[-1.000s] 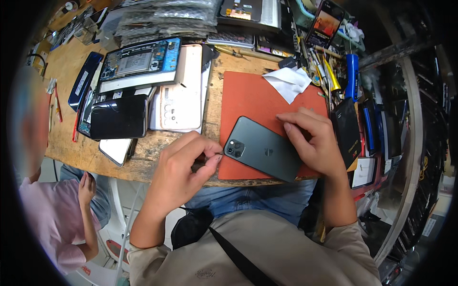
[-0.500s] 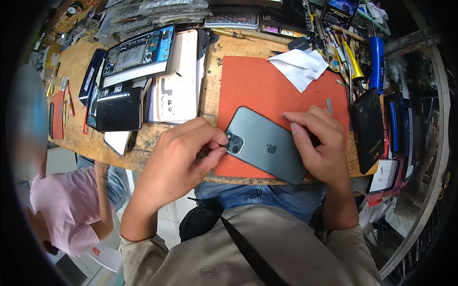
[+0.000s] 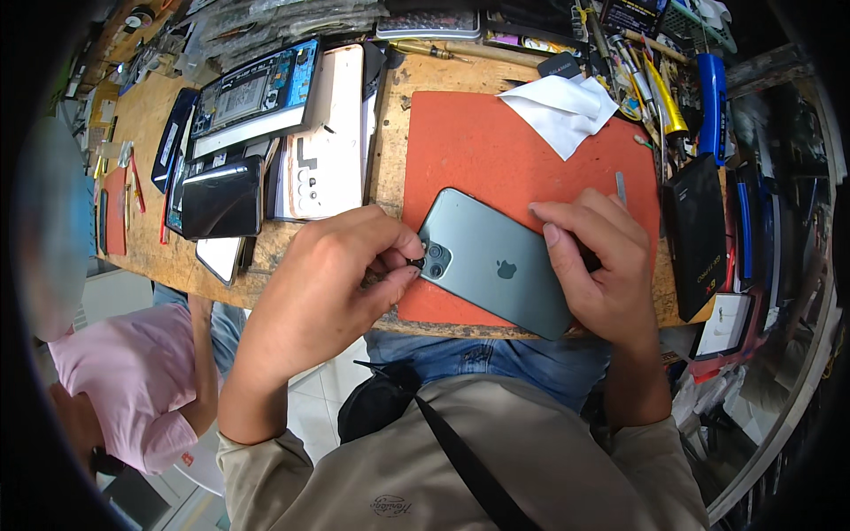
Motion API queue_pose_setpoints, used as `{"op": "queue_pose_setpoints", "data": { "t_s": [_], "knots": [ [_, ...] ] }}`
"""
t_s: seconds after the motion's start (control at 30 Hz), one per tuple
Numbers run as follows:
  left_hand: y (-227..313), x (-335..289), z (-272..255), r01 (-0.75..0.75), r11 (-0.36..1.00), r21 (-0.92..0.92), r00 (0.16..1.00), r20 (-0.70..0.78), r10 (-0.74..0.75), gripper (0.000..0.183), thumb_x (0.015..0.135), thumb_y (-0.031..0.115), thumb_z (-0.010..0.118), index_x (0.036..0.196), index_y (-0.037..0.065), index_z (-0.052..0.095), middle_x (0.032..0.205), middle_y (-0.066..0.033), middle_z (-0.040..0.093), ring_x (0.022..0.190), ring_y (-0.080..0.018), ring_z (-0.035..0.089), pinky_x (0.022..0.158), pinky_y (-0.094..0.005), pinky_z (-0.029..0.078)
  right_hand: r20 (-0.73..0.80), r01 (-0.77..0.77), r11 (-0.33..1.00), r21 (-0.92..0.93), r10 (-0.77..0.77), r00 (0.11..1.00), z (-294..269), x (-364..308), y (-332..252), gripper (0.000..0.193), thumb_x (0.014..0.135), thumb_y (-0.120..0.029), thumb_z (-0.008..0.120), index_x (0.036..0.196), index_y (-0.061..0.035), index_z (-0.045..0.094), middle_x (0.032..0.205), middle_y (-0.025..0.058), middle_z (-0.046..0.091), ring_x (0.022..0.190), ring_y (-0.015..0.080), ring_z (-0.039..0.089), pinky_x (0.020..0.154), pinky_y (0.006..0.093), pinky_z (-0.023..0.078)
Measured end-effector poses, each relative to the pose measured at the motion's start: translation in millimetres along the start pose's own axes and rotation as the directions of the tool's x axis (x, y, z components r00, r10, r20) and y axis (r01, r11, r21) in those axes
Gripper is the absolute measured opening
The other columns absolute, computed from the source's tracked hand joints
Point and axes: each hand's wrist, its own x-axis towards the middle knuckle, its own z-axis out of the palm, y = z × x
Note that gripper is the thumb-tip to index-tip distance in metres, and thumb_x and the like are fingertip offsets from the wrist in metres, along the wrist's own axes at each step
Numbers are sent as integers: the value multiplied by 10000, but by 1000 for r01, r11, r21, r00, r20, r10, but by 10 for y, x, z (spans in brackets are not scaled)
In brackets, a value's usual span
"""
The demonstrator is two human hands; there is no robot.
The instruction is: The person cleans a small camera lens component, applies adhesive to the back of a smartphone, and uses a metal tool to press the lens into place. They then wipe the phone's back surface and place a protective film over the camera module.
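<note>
A dark green smartphone lies back up and slanted on an orange-red mat. Its camera block is at the upper left corner. My left hand pinches a small dark piece between thumb and fingertips, right at the edge of that block. What kind of piece it is, I cannot make out. Over the phone's right end hovers my right hand, thumb and forefinger apart and the other fingers curled. Nothing shows between them.
A white cloth and a thin metal strip lie on the mat. Stacked phones and tablets stand left. Right are a black box, a yellow tube and tools. Another person sits at far left.
The view has shifted slightly. My left hand keeps its pinch at the camera block, and my right hand stays by the phone's right end. The phone lies as before.
</note>
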Motion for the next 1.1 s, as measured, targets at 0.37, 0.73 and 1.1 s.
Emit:
{"op": "queue_pose_setpoints", "data": {
  "t_s": [0.37, 0.73, 1.1],
  "knots": [
    [-112, -97, 119, -22, 988, -152, 990, -139, 0, 188, 828, -47, 759, 1001, -21, 692, 876, -139, 690, 767, -262, 702, 663, -348, 555, -2, -11, 1000, 13, 11, 1000, 11, 2, 4, 197, 856, 32, 689, 1040, -15, 740, 751, 65, 608, 639, 221, 516, 633, 368, 383],
    [-552, -477, 443, -204, 927, 314, 794, -501, 345, 177, 761, -47, 718, 929, 7, 706, 849, -108, 672, 777, -292, 638, 724, -391, 495, 27, 177, 968, -179, -175, 984, 49, -64, -237, 303, 734, 30, 762, 1033, -11, 737, 841, 70, 624, 721, 240, 574, 675, 387, 401],
    [-531, -380, 491, -322, 831, 454, 772, -382, 507, 394, 700, 93, 727, 1090, 49, 757, 1016, -29, 726, 940, -217, 668, 813, -352, 458, 199, 286, 945, -157, -253, 947, 254, -31, -440, 327, 717, -6, 764, 1042, -21, 735, 870, 39, 600, 763, 222, 578, 710, 389, 408]
  ]
}}
